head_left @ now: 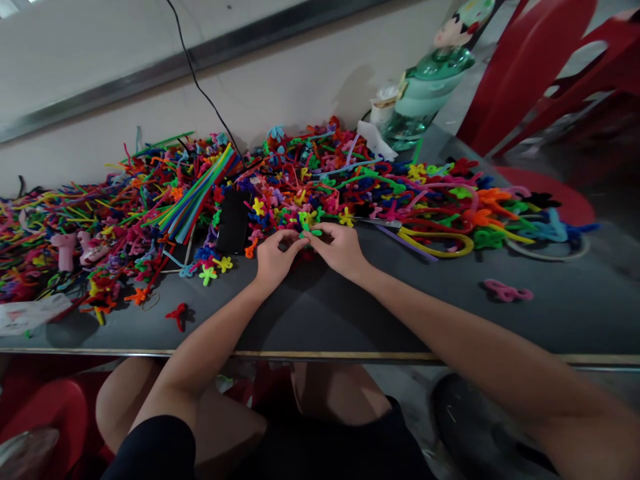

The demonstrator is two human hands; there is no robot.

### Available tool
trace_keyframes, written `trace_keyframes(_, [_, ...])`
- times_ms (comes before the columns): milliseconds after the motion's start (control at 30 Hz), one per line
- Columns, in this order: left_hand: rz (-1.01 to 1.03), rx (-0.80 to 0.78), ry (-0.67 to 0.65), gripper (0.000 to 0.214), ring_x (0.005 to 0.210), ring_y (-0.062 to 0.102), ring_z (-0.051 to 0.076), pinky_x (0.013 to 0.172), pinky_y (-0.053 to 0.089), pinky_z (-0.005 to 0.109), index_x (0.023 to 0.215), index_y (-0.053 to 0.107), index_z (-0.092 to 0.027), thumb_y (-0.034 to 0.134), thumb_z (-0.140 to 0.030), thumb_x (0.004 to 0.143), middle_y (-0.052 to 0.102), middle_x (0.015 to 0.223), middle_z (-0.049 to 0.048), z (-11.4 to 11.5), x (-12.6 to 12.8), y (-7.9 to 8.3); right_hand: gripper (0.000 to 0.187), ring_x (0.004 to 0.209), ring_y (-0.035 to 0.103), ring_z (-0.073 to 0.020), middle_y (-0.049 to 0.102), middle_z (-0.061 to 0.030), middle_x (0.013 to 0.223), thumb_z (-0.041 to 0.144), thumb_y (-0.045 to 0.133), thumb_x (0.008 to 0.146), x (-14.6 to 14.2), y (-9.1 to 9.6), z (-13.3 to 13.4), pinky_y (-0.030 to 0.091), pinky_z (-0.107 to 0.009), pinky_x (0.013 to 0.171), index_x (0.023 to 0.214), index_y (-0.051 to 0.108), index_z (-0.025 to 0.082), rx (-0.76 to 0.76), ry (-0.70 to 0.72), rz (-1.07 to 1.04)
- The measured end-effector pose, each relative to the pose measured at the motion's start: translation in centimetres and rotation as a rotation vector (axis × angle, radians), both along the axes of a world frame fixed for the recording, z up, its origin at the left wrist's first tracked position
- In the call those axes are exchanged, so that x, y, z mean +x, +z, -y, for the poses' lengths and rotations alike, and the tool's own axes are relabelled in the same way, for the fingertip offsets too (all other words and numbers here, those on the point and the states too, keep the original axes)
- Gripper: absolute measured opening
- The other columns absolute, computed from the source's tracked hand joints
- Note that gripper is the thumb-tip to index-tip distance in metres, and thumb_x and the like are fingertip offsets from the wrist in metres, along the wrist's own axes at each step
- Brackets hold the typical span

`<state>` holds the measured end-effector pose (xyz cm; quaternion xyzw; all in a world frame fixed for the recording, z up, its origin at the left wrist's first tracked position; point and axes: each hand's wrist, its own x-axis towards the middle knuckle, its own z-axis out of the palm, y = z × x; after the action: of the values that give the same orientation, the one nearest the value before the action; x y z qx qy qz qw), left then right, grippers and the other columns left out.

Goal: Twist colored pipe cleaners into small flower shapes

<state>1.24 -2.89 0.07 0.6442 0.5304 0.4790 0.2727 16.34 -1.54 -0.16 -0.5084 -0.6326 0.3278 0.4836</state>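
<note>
Both hands meet at the middle of the table's near side, fingers closed on a green bent pipe cleaner (309,230) formed into small loops. My left hand (277,255) pinches it from the left, thumb and forefinger together. From the right, my right hand (341,248) grips it the same way. Part of the green piece is hidden by the fingertips. Just beyond my hands lies a heap of finished-looking small pipe cleaner shapes (280,190) in many colours. A yellow flower shape (345,216) lies close to my right fingertips.
A black phone (233,223) lies left of my hands. Behind it is a bundle of straight pipe cleaners (197,197). Scissors (380,223) rest at the right. A pink shape (507,291) and a red shape (177,317) lie apart. A green figure-shaped container (425,93) stands by the wall.
</note>
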Motion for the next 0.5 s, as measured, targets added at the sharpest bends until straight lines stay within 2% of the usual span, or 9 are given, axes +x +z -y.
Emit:
trace_keyframes(100, [-0.076,0.03,0.006,0.017,0.066,0.061,0.012,0.064,0.048,0.026,0.082,0.07,-0.019,0.064,-0.034,0.081,0.071,0.078,0.0025,-0.06,-0.05,-0.19,0.034,0.056,0.06,-0.0164,0.07,-0.0069,0.069,0.046,0.063,0.077,0.13,0.14,0.2,0.046,-0.03,0.056,0.083,0.073,0.014,0.063,-0.009,0.046])
trace_keyframes(300, [-0.186,0.101,0.046,0.019,0.065,0.061,0.013,0.064,0.047,0.027,0.081,0.069,-0.018,0.058,-0.031,0.085,0.07,0.073,0.0034,0.24,-0.06,-0.17,0.029,0.056,0.06,-0.0174,0.07,-0.0059,0.066,0.044,0.064,0.077,0.08,0.4,0.38,0.046,-0.03,0.058,0.079,0.074,0.017,0.091,-0.033,0.14])
trace_keyframes(500, [-0.148,0.064,0.085,0.017,0.063,0.061,0.012,0.062,0.047,0.025,0.077,0.064,-0.016,0.056,-0.029,0.084,0.068,0.072,0.0029,0.0,0.42,-0.32,0.027,0.056,0.059,-0.0169,0.068,-0.0059,0.063,0.041,0.062,0.078,-0.38,-0.03,-0.37,0.043,-0.028,0.057,0.07,0.07,0.016,0.108,-0.042,0.213])
